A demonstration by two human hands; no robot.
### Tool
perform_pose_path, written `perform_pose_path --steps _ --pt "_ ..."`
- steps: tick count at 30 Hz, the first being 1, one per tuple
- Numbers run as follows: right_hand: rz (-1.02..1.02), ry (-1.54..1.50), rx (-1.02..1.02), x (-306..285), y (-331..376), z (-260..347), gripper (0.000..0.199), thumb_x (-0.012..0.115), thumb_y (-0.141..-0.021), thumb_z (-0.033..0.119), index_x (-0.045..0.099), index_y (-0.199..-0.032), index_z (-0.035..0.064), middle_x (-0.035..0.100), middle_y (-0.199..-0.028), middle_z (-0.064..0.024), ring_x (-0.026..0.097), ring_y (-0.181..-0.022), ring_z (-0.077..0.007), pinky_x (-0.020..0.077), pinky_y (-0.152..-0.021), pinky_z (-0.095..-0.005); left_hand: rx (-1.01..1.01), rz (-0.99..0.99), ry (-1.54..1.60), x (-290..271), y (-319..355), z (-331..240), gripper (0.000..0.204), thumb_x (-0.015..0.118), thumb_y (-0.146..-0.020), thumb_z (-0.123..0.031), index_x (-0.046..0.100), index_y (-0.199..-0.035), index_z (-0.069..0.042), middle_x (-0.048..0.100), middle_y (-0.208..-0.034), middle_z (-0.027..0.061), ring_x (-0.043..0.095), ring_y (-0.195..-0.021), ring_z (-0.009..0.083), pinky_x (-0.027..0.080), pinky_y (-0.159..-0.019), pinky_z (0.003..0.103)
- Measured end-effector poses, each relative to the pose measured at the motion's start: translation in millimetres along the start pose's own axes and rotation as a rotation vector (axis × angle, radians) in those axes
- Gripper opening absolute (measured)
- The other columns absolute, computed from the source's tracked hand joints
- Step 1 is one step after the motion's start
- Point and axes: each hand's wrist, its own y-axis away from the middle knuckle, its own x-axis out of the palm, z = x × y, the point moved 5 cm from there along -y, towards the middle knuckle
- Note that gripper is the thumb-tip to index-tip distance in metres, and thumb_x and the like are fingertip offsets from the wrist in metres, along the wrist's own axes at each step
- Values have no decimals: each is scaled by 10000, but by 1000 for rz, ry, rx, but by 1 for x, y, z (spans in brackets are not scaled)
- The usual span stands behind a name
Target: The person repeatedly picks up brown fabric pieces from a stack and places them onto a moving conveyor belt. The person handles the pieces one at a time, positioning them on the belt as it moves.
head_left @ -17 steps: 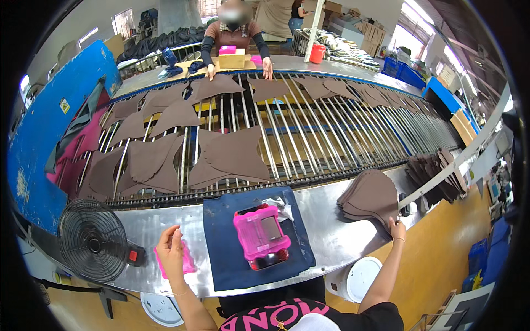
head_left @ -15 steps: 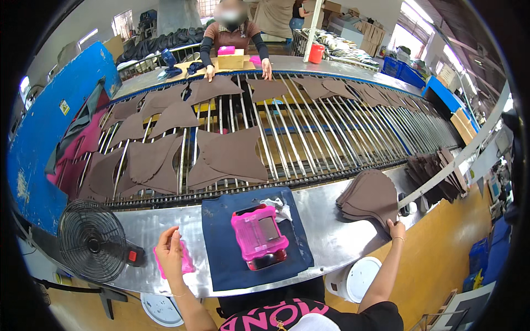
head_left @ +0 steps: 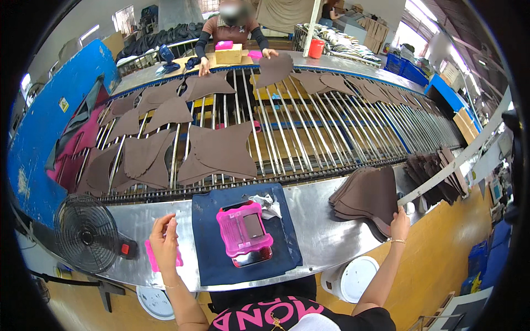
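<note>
My right hand (head_left: 400,223) pinches the edge of the top dark brown cut fabric piece in a fanned stack (head_left: 353,193) on the metal table's right side. That piece's edge is raised off the stack. My left hand (head_left: 164,240) hovers with its fingers loosely bent and apart, holding nothing, over a flat pink scalloped piece (head_left: 153,258) on the metal table. Between my hands lies a dark blue cloth (head_left: 210,265). On it a pink frame-like tray (head_left: 232,223) sits over a dark, shiny red-edged thing, beside a crumpled white scrap (head_left: 269,207).
Beyond the table runs a rack conveyor of metal rods (head_left: 309,132) bearing several brown pieces (head_left: 221,151). A black fan (head_left: 86,234) stands at left. A white slanted bar (head_left: 458,160) crosses near more stacked dark pieces (head_left: 433,179). Across the conveyor, a person holds a brown piece (head_left: 275,70).
My right hand has lifted the top piece's edge upward, its fingers now higher. My left hand moved slightly left in the view. The person opposite has raised a brown piece off the rods.
</note>
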Motion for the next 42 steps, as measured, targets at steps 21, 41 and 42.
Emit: perform_pose_path --steps 21,41,42 --pt "696 -1341 -861 -20 159 347 177 711 -805 71 646 -951 -3 672 -813 -64 607 -848 -149 493 -717 -275 99 44 149 -45 -6 -75 178 588 -933 -170 619 -973 1 603 -707 26 557 -525 86 417 -448 201" --pt "291 -841 -882 36 133 238 91 700 -762 19 715 -851 31 687 -811 -137 655 -741 -297 489 -676 -332 252 403 -338 32 16 -53 61 635 -817 13 613 -857 55 549 -704 87 586 -532 160 454 -486 273" --pt "296 -846 -835 40 130 222 83 698 -770 23 715 -852 25 690 -815 -140 661 -744 -285 489 -686 -325 388 404 -381 44 16 -59 76 651 -805 -4 622 -855 45 555 -709 86 591 -549 178 459 -499 286"
